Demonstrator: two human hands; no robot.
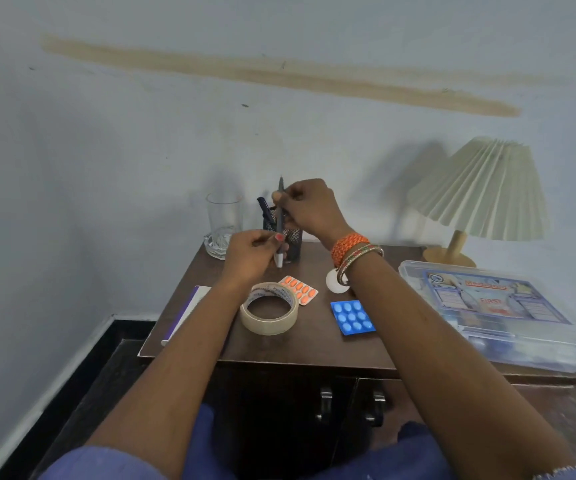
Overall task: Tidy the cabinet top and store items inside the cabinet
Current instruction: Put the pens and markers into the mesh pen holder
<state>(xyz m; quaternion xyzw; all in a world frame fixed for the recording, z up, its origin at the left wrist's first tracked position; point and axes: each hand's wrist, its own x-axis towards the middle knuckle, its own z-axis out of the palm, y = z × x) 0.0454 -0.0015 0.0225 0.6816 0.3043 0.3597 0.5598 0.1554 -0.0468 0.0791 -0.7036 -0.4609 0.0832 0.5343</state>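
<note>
My right hand (309, 207) pinches a dark pen (280, 202) held upright above the black mesh pen holder (291, 242) at the back of the dark wooden cabinet top (314, 344). Just left of the holder, my left hand (250, 256) grips a pen with a white tip (279, 259) pointing down. In front of my hands lie a roll of clear tape (268, 308), an orange pill strip (298, 289) and a blue pill strip (351, 317).
An empty glass (223, 216) stands on a glass ashtray at the back left. A cream pleated lamp (480, 188) and a clear first-aid box (494, 313) fill the right side. A white-and-purple box (189, 308) lies at the left edge. The cabinet doors with metal handles (326, 401) are closed.
</note>
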